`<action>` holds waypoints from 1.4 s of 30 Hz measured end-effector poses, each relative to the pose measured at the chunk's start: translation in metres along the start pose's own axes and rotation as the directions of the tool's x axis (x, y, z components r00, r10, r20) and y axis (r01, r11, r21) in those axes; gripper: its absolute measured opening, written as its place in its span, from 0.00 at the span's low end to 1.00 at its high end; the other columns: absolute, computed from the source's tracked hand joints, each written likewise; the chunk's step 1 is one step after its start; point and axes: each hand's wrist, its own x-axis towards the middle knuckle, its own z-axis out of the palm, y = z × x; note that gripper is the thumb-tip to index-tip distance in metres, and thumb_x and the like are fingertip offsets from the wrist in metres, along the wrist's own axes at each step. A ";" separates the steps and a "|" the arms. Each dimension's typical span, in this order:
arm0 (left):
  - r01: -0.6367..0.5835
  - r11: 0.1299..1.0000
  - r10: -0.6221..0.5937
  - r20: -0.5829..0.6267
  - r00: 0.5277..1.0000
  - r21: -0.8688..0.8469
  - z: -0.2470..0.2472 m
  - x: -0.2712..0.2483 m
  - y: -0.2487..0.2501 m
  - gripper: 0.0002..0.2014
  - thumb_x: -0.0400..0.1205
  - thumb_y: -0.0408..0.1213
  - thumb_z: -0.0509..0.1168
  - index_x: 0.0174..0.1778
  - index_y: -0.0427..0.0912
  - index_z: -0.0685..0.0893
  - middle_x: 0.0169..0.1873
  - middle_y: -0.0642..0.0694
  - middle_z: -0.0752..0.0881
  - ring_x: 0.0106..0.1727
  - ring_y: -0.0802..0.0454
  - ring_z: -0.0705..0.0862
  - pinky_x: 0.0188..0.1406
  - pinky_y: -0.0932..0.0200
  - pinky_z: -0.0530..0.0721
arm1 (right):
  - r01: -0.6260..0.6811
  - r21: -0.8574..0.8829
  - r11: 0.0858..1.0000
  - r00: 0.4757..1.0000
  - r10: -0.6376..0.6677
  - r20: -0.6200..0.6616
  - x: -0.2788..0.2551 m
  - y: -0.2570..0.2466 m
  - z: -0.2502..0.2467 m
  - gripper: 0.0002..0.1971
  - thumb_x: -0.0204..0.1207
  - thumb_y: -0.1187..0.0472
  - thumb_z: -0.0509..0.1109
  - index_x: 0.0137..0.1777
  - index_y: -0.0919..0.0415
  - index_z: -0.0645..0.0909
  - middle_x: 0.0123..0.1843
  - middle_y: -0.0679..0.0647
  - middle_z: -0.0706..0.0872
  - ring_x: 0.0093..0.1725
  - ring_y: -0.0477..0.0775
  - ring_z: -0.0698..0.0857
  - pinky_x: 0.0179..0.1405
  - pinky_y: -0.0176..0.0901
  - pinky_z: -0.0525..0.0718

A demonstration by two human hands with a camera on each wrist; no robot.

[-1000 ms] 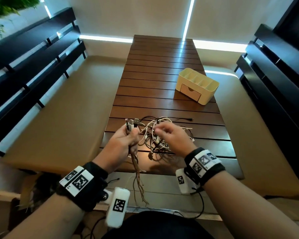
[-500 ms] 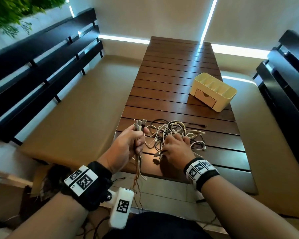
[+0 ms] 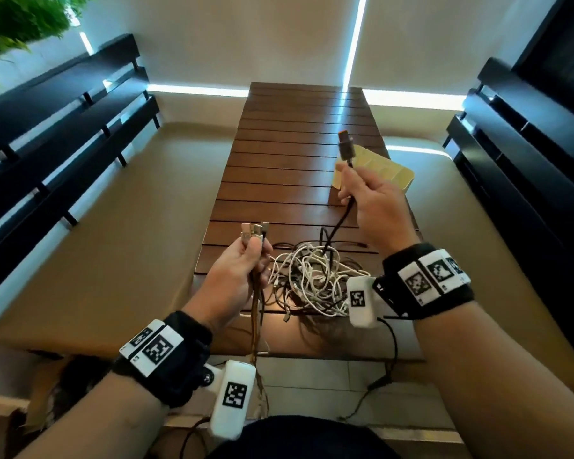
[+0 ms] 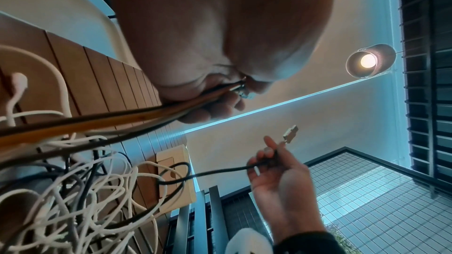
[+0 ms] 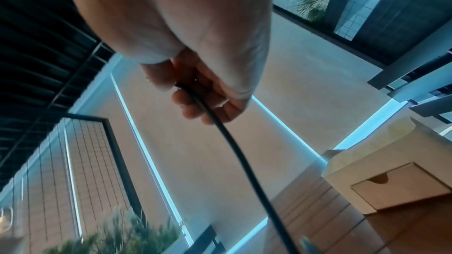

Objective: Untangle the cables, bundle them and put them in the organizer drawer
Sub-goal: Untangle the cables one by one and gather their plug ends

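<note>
A tangle of white and dark cables (image 3: 312, 279) lies on the near end of the slatted wooden table (image 3: 279, 180). My left hand (image 3: 242, 270) grips a bunch of brown cables (image 4: 117, 121) near their plugs (image 3: 254, 230), above the table's near left corner; the cables hang down past the edge. My right hand (image 3: 362, 193) is raised over the table and pinches a dark cable (image 5: 234, 148) just below its USB plug (image 3: 345, 145). That cable runs down into the tangle. The cream organizer (image 3: 395, 170), its drawer (image 5: 401, 190) closed, stands behind the right hand.
Tan cushioned benches (image 3: 113, 243) with black slatted backs (image 3: 57, 127) flank the table on both sides. A lit lamp (image 4: 369, 63) hangs overhead in the left wrist view. A green plant (image 3: 17, 21) is at the top left.
My right hand left the tangle and rose up and away, pulling one dark cable's plug end out with it. The left hand keeps its bunch of plugs.
</note>
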 end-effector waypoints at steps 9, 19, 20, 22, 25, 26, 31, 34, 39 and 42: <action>-0.090 0.968 0.114 -0.091 0.989 0.236 0.021 0.024 -0.010 0.10 0.92 0.40 0.52 0.51 0.43 0.77 0.30 0.51 0.74 0.29 0.58 0.73 0.32 0.64 0.77 | -0.229 0.043 0.972 0.969 0.224 0.099 -0.052 0.045 0.022 0.08 0.85 0.62 0.66 0.50 0.52 0.87 0.42 0.55 0.92 0.44 0.54 0.89 0.52 0.49 0.87; -0.095 0.968 0.121 -0.102 0.987 0.231 0.033 0.037 -0.020 0.07 0.91 0.43 0.55 0.53 0.47 0.77 0.41 0.47 0.79 0.40 0.53 0.79 0.42 0.55 0.85 | -0.055 -0.016 0.998 0.975 0.057 0.214 -0.076 0.053 0.042 0.07 0.83 0.66 0.70 0.53 0.62 0.90 0.39 0.50 0.92 0.39 0.42 0.91 0.42 0.33 0.86; -0.093 0.970 0.117 -0.097 0.988 0.225 0.033 0.037 -0.019 0.08 0.89 0.47 0.57 0.54 0.48 0.77 0.43 0.46 0.80 0.44 0.50 0.80 0.48 0.48 0.85 | -0.030 -0.025 0.999 0.977 0.035 0.211 -0.076 0.053 0.042 0.07 0.83 0.66 0.70 0.53 0.63 0.90 0.39 0.50 0.91 0.38 0.42 0.90 0.41 0.32 0.87; -0.087 0.969 0.109 -0.086 0.990 0.231 0.033 0.038 -0.019 0.14 0.82 0.55 0.61 0.56 0.50 0.78 0.45 0.46 0.81 0.48 0.48 0.81 0.55 0.40 0.84 | 0.010 -0.043 0.999 0.978 -0.001 0.209 -0.076 0.052 0.043 0.07 0.83 0.66 0.70 0.53 0.63 0.90 0.38 0.50 0.91 0.37 0.42 0.90 0.40 0.33 0.87; -0.095 0.958 0.114 -0.057 0.992 0.270 0.032 0.039 -0.019 0.17 0.77 0.54 0.66 0.55 0.49 0.78 0.46 0.45 0.82 0.48 0.48 0.83 0.56 0.41 0.86 | 0.078 -0.101 0.992 0.979 -0.057 0.196 -0.073 0.054 0.044 0.08 0.83 0.68 0.69 0.50 0.65 0.90 0.34 0.51 0.90 0.31 0.44 0.88 0.32 0.31 0.84; -0.092 0.957 0.110 -0.051 0.993 0.274 0.032 0.039 -0.019 0.15 0.77 0.52 0.67 0.54 0.48 0.78 0.46 0.43 0.82 0.48 0.47 0.84 0.57 0.41 0.86 | 0.101 -0.121 0.988 0.978 -0.076 0.195 -0.071 0.055 0.045 0.08 0.82 0.68 0.68 0.48 0.65 0.90 0.32 0.52 0.89 0.29 0.46 0.87 0.29 0.35 0.83; -0.094 0.961 0.113 -0.058 0.992 0.261 0.030 0.044 -0.016 0.02 0.87 0.34 0.63 0.49 0.42 0.80 0.43 0.42 0.83 0.48 0.44 0.84 0.61 0.33 0.84 | 0.127 -0.121 0.984 0.974 -0.100 0.204 -0.066 0.060 0.047 0.07 0.81 0.68 0.70 0.48 0.63 0.90 0.36 0.52 0.91 0.34 0.47 0.90 0.35 0.39 0.89; -0.097 0.975 0.113 -0.069 0.991 0.202 0.030 0.042 -0.009 0.07 0.85 0.44 0.64 0.47 0.45 0.80 0.40 0.44 0.83 0.46 0.41 0.83 0.59 0.29 0.83 | 0.061 -0.033 0.998 0.975 -0.053 0.218 -0.064 0.060 0.049 0.05 0.82 0.67 0.71 0.53 0.63 0.88 0.40 0.50 0.92 0.40 0.44 0.91 0.41 0.36 0.88; -0.169 0.979 0.184 -0.138 0.973 0.116 0.025 0.049 0.008 0.13 0.80 0.52 0.61 0.48 0.45 0.79 0.37 0.48 0.84 0.45 0.48 0.83 0.58 0.42 0.84 | 0.014 -0.119 0.993 0.948 0.025 0.318 -0.065 0.084 0.043 0.09 0.87 0.59 0.65 0.46 0.53 0.84 0.39 0.48 0.90 0.40 0.45 0.89 0.44 0.40 0.86; -0.199 0.978 0.190 -0.136 0.972 -0.060 0.019 0.055 0.018 0.10 0.88 0.44 0.56 0.48 0.42 0.76 0.33 0.49 0.84 0.43 0.46 0.87 0.50 0.47 0.88 | -0.018 -0.237 0.971 0.902 0.118 0.415 -0.067 0.105 0.039 0.12 0.88 0.56 0.62 0.44 0.53 0.84 0.42 0.48 0.89 0.43 0.44 0.85 0.45 0.39 0.82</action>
